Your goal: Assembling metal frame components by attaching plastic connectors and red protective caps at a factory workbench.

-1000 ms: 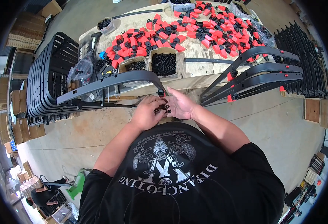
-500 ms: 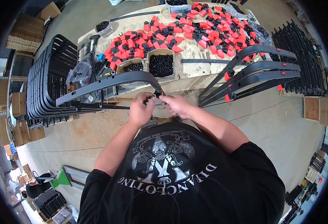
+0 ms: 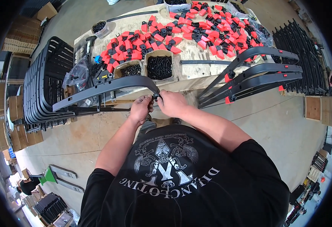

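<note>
— Where are my hands?
— Left hand [image 3: 140,109] and right hand [image 3: 171,103] pinch together on the near end of the curved dark grey metal bar [image 3: 109,85], steadying it beside the desk [image 3: 196,68].

A pale wooden table [image 3: 203,56] carries most of the parts. Across its far half lie many red and black plastic pieces [image 3: 181,28] — scattered in a loose heap. Near the front edge stand two open boxes of black screws [image 3: 159,67], side by side. A small tub of black parts [image 3: 98,26] sits at the far left corner, and a thin black bar [image 3: 200,61] lies flat to the right of the boxes. Clear bags [image 3: 77,73] rest at the left end. Below the table is bare concrete floor [image 3: 271,121] — curved black frames [image 3: 256,75] lean from the table edge over it.
</note>
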